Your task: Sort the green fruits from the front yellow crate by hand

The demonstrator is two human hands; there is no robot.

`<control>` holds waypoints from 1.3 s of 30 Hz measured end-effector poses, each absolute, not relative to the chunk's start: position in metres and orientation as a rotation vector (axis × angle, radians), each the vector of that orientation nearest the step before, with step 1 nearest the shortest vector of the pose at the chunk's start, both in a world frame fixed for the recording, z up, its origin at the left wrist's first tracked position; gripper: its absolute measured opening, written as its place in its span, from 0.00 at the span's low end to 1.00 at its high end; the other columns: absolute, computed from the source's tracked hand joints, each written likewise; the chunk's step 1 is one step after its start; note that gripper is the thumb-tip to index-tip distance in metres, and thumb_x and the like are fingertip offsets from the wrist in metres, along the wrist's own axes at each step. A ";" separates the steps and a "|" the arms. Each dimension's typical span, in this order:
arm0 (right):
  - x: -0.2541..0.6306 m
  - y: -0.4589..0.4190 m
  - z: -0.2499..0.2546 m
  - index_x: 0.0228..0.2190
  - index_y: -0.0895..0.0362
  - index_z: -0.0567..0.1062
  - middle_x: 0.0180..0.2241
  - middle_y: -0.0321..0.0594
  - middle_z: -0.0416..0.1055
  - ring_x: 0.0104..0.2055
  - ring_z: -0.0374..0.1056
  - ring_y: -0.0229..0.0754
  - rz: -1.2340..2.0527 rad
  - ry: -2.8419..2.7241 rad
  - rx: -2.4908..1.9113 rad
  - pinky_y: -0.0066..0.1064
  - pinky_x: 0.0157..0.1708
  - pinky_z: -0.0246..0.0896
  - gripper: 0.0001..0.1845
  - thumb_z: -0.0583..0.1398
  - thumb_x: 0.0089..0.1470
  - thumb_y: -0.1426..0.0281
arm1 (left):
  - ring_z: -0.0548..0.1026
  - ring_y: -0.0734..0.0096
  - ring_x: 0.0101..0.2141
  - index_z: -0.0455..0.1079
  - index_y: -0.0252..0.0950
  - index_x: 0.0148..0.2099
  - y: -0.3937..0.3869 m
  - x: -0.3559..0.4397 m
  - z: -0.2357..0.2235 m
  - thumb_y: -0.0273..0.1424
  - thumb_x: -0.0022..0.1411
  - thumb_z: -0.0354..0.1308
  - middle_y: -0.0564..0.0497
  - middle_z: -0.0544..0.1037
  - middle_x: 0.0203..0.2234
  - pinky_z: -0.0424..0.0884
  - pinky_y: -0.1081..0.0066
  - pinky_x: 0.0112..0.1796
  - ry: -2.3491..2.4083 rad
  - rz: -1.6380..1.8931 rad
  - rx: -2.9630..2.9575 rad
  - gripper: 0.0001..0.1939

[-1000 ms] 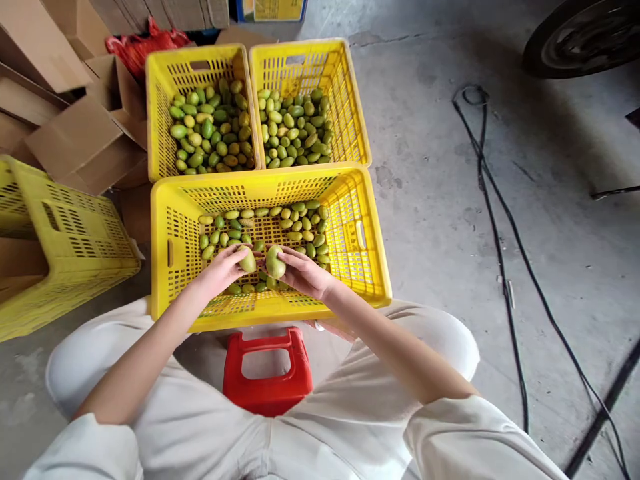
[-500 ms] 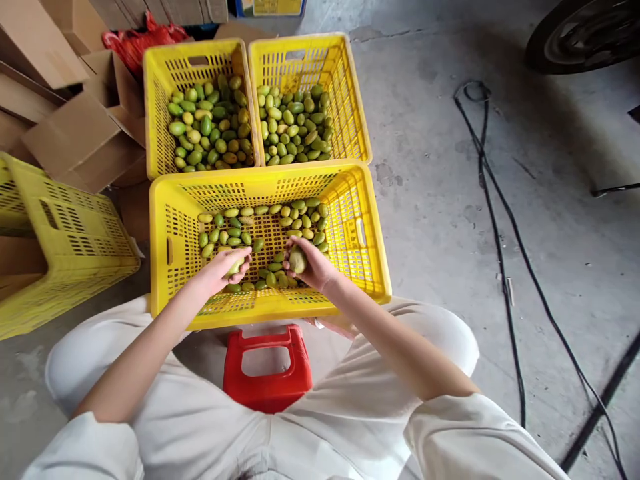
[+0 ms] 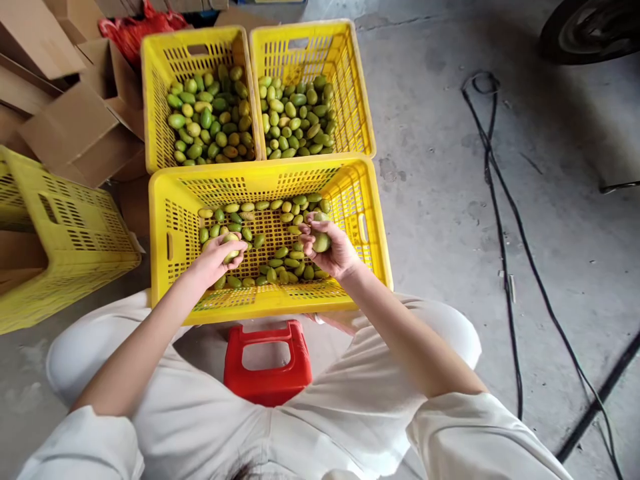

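Observation:
My left hand (image 3: 216,259) is closed around a green oval fruit (image 3: 231,256), over the left part of the front yellow crate (image 3: 270,175). A second fruit shows just beyond those fingers; whether it is held too I cannot tell. Toward the right side of the same crate, my right hand (image 3: 341,253) has its fingers curled round another green oval fruit (image 3: 321,242). One more fruit appears at its fingertips. Below both hands, several green and yellowish fruits (image 3: 281,253) lie on the slotted crate floor, mostly along the far and near sides.
Behind stand two more yellow crates, a left one (image 3: 150,100) and a right one (image 3: 367,113), both holding fruit. Cardboard boxes (image 3: 83,137) and a tilted yellow crate (image 3: 95,233) are at left. A red stool (image 3: 267,387) sits between my legs; a black cable (image 3: 520,233) crosses the floor.
My right hand has moved right and slightly away from me with its fruit, uncovering fruits on the crate floor. The left hand has shifted slightly left, still holding fruit.

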State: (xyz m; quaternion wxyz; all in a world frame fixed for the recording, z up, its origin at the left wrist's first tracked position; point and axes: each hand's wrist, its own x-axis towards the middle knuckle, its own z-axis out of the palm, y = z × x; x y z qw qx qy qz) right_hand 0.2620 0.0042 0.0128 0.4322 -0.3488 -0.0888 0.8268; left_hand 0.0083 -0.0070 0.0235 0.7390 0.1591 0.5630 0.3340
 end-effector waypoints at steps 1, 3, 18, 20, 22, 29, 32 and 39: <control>0.262 0.004 0.010 0.33 0.52 0.65 0.25 0.26 0.66 0.21 0.59 0.28 2.085 -0.219 -0.877 0.16 0.17 0.60 0.22 0.74 0.47 0.71 | 0.65 0.83 0.15 0.70 0.33 0.32 -0.007 0.009 0.022 0.21 0.48 0.71 0.56 0.71 0.20 0.53 0.83 0.14 1.250 0.723 0.334 0.12; 0.264 0.004 0.006 0.32 0.52 0.66 0.21 0.24 0.62 0.16 0.51 0.27 2.092 -0.220 -0.865 0.16 0.12 0.47 0.21 0.74 0.50 0.66 | 0.62 0.84 0.14 0.71 0.32 0.33 -0.006 0.011 0.021 0.23 0.52 0.69 0.56 0.70 0.20 0.50 0.82 0.13 1.235 0.735 0.291 0.09; 0.272 0.016 0.020 0.42 0.48 0.73 0.35 0.32 0.74 0.34 0.72 0.37 1.841 -0.380 -0.976 0.28 0.30 0.74 0.14 0.68 0.55 0.64 | 0.77 0.76 0.29 0.67 0.38 0.36 -0.005 0.005 0.020 0.24 0.50 0.74 0.55 0.78 0.29 0.74 0.75 0.31 1.104 0.980 0.367 0.17; 0.269 0.013 0.015 0.38 0.51 0.71 0.31 0.31 0.71 0.27 0.65 0.32 1.936 -0.380 -0.990 0.21 0.23 0.65 0.17 0.72 0.51 0.68 | 0.75 0.78 0.25 0.68 0.37 0.37 -0.007 0.007 0.020 0.26 0.47 0.75 0.56 0.76 0.28 0.66 0.79 0.23 1.115 0.940 0.418 0.19; 0.266 0.010 0.009 0.35 0.52 0.70 0.28 0.30 0.69 0.23 0.60 0.30 2.025 -0.398 -1.033 0.19 0.17 0.55 0.20 0.75 0.46 0.70 | 0.73 0.78 0.24 0.71 0.36 0.38 -0.009 0.009 0.022 0.28 0.47 0.75 0.55 0.76 0.28 0.60 0.80 0.20 1.117 0.869 0.479 0.19; 0.260 0.011 0.000 0.36 0.53 0.74 0.29 0.38 0.74 0.28 0.70 0.40 2.043 -0.343 -1.110 0.27 0.20 0.65 0.16 0.66 0.58 0.53 | 0.80 0.67 0.31 0.74 0.35 0.44 -0.004 0.011 0.025 0.32 0.62 0.62 0.48 0.79 0.32 0.75 0.70 0.29 1.067 0.839 0.349 0.09; 0.263 0.015 0.008 0.43 0.51 0.76 0.37 0.41 0.79 0.40 0.77 0.48 1.997 -0.334 -1.063 0.38 0.32 0.77 0.13 0.63 0.59 0.59 | 0.82 0.65 0.35 0.72 0.36 0.47 -0.001 0.007 0.024 0.27 0.63 0.62 0.48 0.81 0.35 0.79 0.67 0.36 1.088 0.867 0.335 0.09; 0.266 0.011 0.013 0.37 0.51 0.72 0.34 0.32 0.76 0.30 0.71 0.35 2.016 -0.318 -0.972 0.23 0.24 0.68 0.17 0.71 0.47 0.71 | 0.78 0.74 0.26 0.65 0.39 0.40 -0.003 0.004 0.022 0.24 0.44 0.77 0.57 0.78 0.30 0.73 0.73 0.28 1.131 0.863 0.451 0.26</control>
